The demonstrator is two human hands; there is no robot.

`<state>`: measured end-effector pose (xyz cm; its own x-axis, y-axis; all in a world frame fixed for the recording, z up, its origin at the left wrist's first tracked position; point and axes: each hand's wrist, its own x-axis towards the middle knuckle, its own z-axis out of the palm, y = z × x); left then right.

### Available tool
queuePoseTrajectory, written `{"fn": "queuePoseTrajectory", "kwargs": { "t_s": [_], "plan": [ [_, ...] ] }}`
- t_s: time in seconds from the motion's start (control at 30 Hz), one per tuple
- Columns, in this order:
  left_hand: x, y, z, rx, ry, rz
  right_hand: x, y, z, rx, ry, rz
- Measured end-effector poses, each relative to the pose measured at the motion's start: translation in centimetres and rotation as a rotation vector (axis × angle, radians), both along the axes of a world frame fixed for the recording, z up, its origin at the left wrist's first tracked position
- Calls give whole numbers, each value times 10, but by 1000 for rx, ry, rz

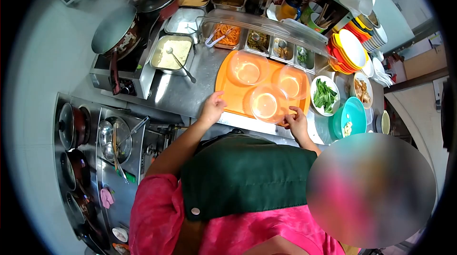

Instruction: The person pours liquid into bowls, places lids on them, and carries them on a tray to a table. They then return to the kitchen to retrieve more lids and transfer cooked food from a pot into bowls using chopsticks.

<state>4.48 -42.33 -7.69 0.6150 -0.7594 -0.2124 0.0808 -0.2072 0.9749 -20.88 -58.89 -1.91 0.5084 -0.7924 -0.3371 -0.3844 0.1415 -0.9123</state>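
On the orange tray [230, 99] stand three clear plastic bowls: a back left bowl [247, 70], a right bowl [293, 82] and a front bowl [267, 103]. At the tray's left front edge is my left hand [213, 109], its fingers apart and nothing held in them. My right hand [297, 122] is over the tray's front right corner, fingers spread and curved, fingertips right by the front bowl's rim. A white plate of green vegetables [325, 95] lies just right of the tray.
Behind the tray sit containers of shredded orange food [226, 34] and other toppings under a clear cover [266, 27]. A metal pan of pale food [172, 54] holds a spoon. A wok [114, 34] stands left; a teal bowl [353, 112] and stacked plates [350, 48] are right.
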Motion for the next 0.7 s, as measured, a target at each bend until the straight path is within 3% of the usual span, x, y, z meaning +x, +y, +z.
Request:
{"fn": "queuePoseTrajectory", "kwargs": {
  "t_s": [0.07, 0.13, 0.17, 0.23, 0.3, 0.33, 0.37, 0.4, 0.43, 0.47, 0.53, 0.57, 0.7],
  "plan": [
    [-4, -4, 0, -19, -84, -172, -2, -3, -4, -5, -12, 7],
    [-11, -17, 42, -5, -261, -325, -5, -6, -15, -57, -89, 15],
    [-13, -24, 43, 0, -266, -302, -5, -7, -15, -54, -95, 38],
    [-17, -38, 44, 137, -716, -295, -4, -11, -10, 58, -72, 113],
    [-18, -47, 42, 196, -553, -272, -13, -17, -21, -43, -122, 269],
    [-17, -48, 29, 71, -599, -235, -13, -16, -12, 17, -130, 293],
    [-16, -46, 11, -51, -708, -158, -13, -19, -20, -92, -229, 389],
    [-13, -42, 21, 24, -613, -210, -12, -17, -20, -220, -117, 338],
    [-15, -40, -9, -153, -740, -72, -15, -19, -9, -160, -29, 331],
    [-19, -26, 17, 10, -583, -94, -28, -37, -41, -171, -145, 298],
    [-18, 9, 46, 155, -532, -42, -20, -36, -24, -31, -103, 168],
    [-21, 25, 51, 220, -490, -65, -17, -28, -17, -160, -170, 199],
    [-30, 111, 44, 143, -589, 232, 18, -12, 27, -173, -178, 373]
  ]
}}
